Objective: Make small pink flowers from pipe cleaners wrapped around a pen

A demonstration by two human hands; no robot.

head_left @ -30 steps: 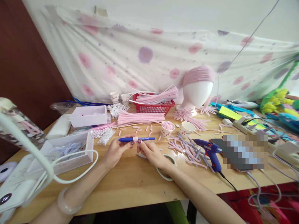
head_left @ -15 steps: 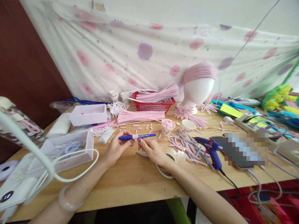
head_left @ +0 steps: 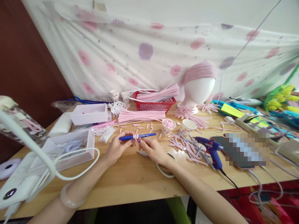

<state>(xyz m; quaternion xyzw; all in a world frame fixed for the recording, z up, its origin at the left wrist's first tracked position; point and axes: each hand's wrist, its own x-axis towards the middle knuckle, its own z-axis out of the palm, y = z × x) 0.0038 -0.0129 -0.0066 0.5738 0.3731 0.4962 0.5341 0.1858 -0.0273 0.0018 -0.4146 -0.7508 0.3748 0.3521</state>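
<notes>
A blue pen (head_left: 149, 135) lies level above the table, its thick end gripped in my left hand (head_left: 115, 149). Around the pen's middle is wound a short pink pipe cleaner (head_left: 135, 136). My right hand (head_left: 153, 150) is closed in a pinch at the coil, thumb and fingertips touching it from below. Beneath my right hand are a pale ring (head_left: 173, 158) and a grey pointed thing (head_left: 140, 153), both partly hidden. A paper cup of pink pieces (head_left: 168, 130) stands just beyond.
Cut pipe cleaners (head_left: 187, 147) lie right of my hands, beside a blue glue gun (head_left: 211, 149) and a phone (head_left: 230, 151). Behind are a pink bundle (head_left: 141, 116), a red basket (head_left: 154, 107) and a foam head (head_left: 198, 90). White boxes (head_left: 88, 118) and a looping cable (head_left: 98, 157) are left.
The view has shifted very slightly. Both hands keep nearly the same place and grip on the pen and the pink coil.
</notes>
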